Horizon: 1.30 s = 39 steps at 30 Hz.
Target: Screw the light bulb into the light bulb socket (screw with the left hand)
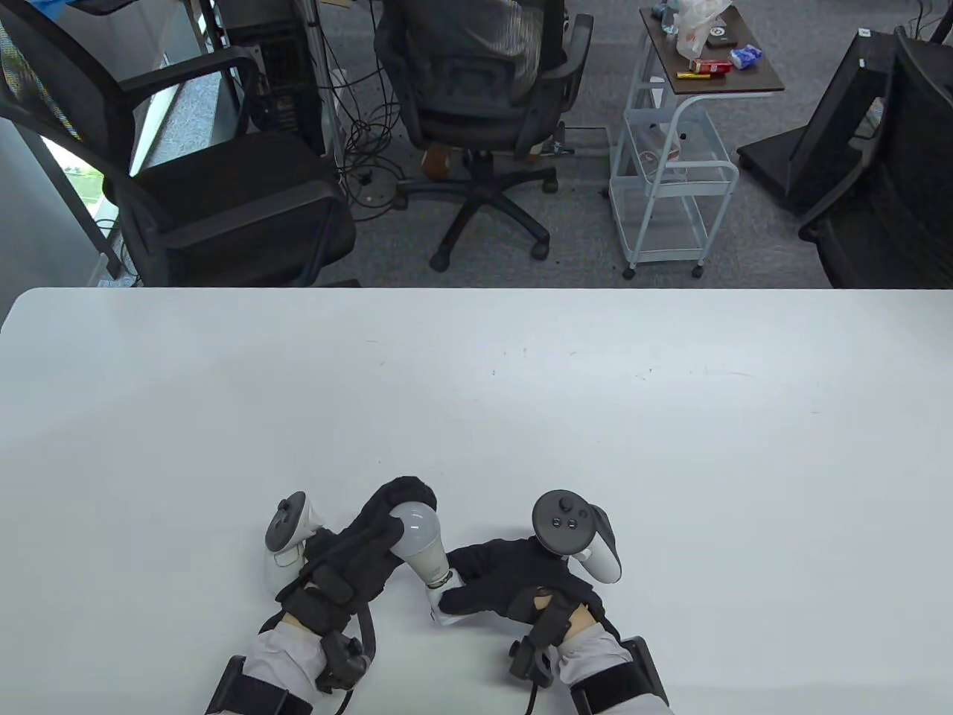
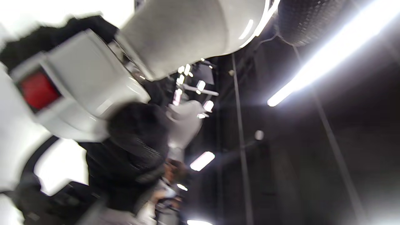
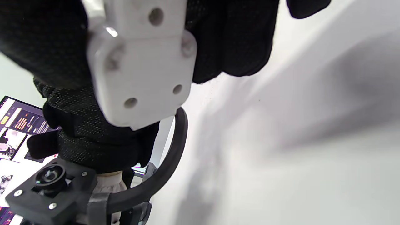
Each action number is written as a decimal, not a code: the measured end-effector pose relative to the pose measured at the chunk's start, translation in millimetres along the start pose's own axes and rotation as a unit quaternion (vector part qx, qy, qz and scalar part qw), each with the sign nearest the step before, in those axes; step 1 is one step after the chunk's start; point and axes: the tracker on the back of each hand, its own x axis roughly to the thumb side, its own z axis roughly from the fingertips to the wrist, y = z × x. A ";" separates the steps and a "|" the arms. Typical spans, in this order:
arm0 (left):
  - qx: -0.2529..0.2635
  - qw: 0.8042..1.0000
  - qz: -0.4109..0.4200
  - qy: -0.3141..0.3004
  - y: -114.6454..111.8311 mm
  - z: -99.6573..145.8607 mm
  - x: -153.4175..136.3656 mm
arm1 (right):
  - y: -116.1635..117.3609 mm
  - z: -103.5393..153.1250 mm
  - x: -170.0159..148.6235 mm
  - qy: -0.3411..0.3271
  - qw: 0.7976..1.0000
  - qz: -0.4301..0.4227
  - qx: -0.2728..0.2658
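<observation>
A white light bulb (image 1: 417,535) lies tilted near the table's front edge, its metal base entering a white socket (image 1: 445,602). My left hand (image 1: 387,514) grips the bulb's globe, fingers curled over its far side. My right hand (image 1: 484,588) holds the socket, covering most of it. In the left wrist view the bulb (image 2: 187,28) fills the top and the socket (image 2: 78,90), with a red patch on one face, sits below it, blurred. In the right wrist view the socket's flat white base (image 3: 140,72), with several screw holes, is held between my gloved fingers (image 3: 231,37).
The white table (image 1: 476,402) stretches away from the hands. Beyond its far edge stand office chairs (image 1: 476,97) and a small cart (image 1: 677,149).
</observation>
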 end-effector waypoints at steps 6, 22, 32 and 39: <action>0.028 0.999 -0.037 -0.001 3.2 2.4 4.0 | 0.7 0.0 0.4 0.011 1.000 0.019 -0.006; 0.037 0.998 -0.047 0.002 8.4 3.8 1.2 | -1.2 -1.0 -6.9 0.019 1.000 -0.011 0.009; -0.007 1.000 0.017 0.015 6.8 1.0 -7.4 | -3.9 -0.5 -11.8 0.017 0.998 -0.056 0.006; 0.006 1.000 0.021 -0.012 13.3 2.5 -6.1 | -1.5 -2.5 -11.0 0.007 0.998 -0.062 0.025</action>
